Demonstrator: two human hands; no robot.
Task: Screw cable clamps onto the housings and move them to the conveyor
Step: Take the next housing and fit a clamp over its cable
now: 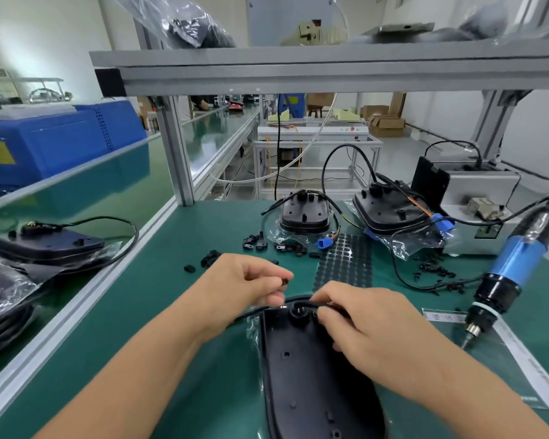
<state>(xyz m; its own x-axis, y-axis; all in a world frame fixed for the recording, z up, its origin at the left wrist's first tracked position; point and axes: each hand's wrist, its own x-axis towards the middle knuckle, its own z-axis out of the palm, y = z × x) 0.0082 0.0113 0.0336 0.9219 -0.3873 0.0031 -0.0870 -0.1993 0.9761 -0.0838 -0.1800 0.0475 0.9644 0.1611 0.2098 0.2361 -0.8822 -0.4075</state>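
The left hand (244, 282) pinches a small black clamp (285, 282) betw. thumb and forefinger, other fingers curled; the clamp hangs just above the far end of the housing (311, 369); it does not touch it, as far as I can tell. The right hand (366, 324), just right of that pinch, has its fingers curled on the black cable (293, 300) where it bends over the housing's round boss; the grip is closed on the cable, thumb hidden. The housing lies flat on the green table (178, 299), under both hands, its long side toward the person, on a clear bag. Beyond the pinch lie loose clamps (255, 243) and a sheet of black dots (346, 264); further beyond stand two more housings (304, 213), w/ cables. Right of the right hand, a blue screwdriver (511, 270) hangs tilted, tip near the table. Far left of the left hand, on the conveyor (86, 191), lies another housing (49, 245) w/ its cable.
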